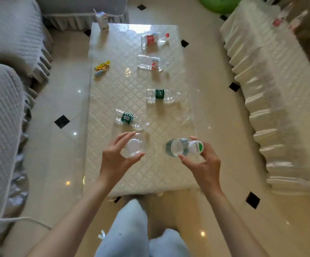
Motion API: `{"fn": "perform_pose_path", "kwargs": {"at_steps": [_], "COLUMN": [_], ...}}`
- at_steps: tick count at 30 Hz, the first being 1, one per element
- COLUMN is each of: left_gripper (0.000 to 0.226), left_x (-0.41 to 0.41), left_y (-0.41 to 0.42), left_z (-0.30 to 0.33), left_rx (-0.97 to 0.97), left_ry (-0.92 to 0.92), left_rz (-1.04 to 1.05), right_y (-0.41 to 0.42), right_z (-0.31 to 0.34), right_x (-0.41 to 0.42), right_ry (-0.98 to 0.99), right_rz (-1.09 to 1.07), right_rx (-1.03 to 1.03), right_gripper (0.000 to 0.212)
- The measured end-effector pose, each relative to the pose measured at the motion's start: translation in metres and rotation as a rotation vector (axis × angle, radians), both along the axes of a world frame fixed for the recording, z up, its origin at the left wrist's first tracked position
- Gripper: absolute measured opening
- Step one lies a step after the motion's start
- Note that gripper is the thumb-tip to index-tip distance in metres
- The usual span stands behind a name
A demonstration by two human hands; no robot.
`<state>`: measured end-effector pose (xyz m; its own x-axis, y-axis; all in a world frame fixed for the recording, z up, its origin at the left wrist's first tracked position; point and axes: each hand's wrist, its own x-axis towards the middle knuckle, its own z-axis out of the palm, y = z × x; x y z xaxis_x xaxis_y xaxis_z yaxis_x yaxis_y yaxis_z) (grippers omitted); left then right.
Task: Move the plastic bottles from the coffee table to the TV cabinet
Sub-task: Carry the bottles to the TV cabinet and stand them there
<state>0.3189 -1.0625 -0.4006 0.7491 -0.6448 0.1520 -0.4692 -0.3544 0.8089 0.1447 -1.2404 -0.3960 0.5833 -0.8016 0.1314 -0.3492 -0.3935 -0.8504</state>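
Over the near end of the coffee table (113, 173), my left hand (117, 160) is shut on a clear plastic bottle with a white cap (134, 145), seen from above. My right hand (206, 167) grips a green-labelled bottle (180, 147) with a white and green cap. Several more clear bottles lie on their sides on the table: a green-labelled one (128, 120) just beyond my left hand, another green-labelled one (159, 95), a red-labelled one (149, 63) and a red-capped one (151, 39) at the far end. The TV cabinet (273, 93), under a cream cover, runs along the right.
A small carton (102, 20) stands at the table's far left corner and a few wrapped sweets (101, 68) lie on its left side. Grey covered sofas (3, 112) line the left and far side. Two bottles (287, 18) stand blurred on the cabinet's far end. My legs are below.
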Motion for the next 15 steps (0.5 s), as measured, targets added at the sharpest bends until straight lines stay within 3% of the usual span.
{"fn": "perform_pose_path", "kwargs": {"at_steps": [7, 15], "left_gripper": [0.064, 0.063], "left_x": [-0.093, -0.220], "left_y": [-0.030, -0.065], "left_z": [0.056, 0.094], "left_rx": [-0.092, -0.139], "left_ry": [-0.027, 0.046], "left_rz": [-0.152, -0.294], "right_y": [-0.008, -0.011], "right_z": [0.052, 0.087], "right_x": [-0.135, -0.294], "right_ry": [-0.154, -0.159], "right_rz": [-0.117, -0.247], "right_rx": [-0.030, -0.102], "right_gripper": [0.052, 0.050]}}
